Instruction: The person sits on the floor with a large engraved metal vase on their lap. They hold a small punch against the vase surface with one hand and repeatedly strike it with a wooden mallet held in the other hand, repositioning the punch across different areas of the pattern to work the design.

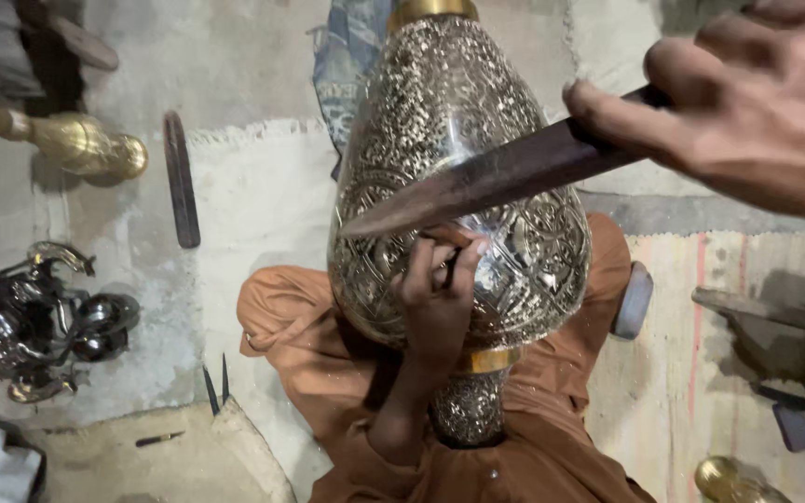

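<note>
Engraved vase [477, 121], pale floor [263, 196] (tools scattered)

Engraved vase [458, 140] fills centre; bare floor [263, 196] left; metal bar [182, 177] beside.

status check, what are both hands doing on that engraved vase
Left hand pinches a small tool against the engraved brass vase. Right hand grips a dark flat striker angled over it. Vase rests in the orange-clad lap. Nothing between.

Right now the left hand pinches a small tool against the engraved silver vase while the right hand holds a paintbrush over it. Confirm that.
Wrong in one respect: in the head view the right hand holds a dark metal bar, not a paintbrush. The left hand does pinch a small tool against the vase.
</note>
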Tool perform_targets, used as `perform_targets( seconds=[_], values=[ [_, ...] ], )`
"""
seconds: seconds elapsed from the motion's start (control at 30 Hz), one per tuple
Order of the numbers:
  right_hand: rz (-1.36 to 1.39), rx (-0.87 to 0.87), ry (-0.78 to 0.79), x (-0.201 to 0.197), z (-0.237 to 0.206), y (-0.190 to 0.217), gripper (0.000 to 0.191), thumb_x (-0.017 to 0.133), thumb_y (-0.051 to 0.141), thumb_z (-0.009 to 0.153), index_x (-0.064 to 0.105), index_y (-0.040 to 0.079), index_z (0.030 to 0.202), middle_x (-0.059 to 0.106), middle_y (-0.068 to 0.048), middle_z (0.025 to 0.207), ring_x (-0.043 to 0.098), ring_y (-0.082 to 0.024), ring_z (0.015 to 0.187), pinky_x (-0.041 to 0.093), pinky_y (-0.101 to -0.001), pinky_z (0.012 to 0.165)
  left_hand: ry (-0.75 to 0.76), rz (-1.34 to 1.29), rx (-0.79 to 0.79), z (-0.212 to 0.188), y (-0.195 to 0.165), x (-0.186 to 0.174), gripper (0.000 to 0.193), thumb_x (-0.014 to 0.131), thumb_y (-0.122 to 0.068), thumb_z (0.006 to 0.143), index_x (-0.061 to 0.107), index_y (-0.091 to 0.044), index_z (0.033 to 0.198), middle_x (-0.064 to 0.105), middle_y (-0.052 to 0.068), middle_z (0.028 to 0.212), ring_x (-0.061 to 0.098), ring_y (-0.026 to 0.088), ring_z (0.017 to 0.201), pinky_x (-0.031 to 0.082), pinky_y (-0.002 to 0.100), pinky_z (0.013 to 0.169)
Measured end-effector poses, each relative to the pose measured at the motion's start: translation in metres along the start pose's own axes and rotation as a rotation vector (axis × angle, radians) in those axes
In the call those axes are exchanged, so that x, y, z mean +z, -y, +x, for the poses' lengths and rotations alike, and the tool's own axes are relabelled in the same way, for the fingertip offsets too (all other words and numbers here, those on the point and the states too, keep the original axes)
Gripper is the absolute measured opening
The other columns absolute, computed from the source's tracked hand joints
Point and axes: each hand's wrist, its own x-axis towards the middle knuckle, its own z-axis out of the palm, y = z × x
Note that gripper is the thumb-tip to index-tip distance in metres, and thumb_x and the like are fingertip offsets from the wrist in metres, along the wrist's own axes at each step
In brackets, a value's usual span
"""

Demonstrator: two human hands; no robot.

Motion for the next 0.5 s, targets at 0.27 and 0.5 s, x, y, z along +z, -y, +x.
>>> perform_targets(
  seconds=[0.27,0.5],
  values=[
    [0.029,-0.023,-0.054,-0.014,0.01,0.006,0.046,0.072,0.008,0.088,0.059,0.01,0.132,0.066,-0.011,0.091,0.067,-0.021,0.084,0.053,-0.0346,0.071,-0.008,0.025,0.013,-0.004,0.009,0.006,0.009,0.07,-0.005,0.097,0.067,-0.002,0.105,0.079,0.01,0.087,0.076,0.015,0.068,0.058,0.029,0.055],
    [0.329,-0.027,-0.247,-0.017,0.009,0.013,0.042,0.067,0.004,0.093,0.052,0.012,0.132,0.064,-0.011,0.095,0.065,-0.019,0.088,0.052,-0.0315,0.074,-0.004,-0.009,0.04,-0.008,0.024,0.011,0.005,0.067,-0.005,0.099,0.066,-0.003,0.103,0.079,0.01,0.089,0.072,0.012,0.06,0.055,0.025,0.044]
  ],
)
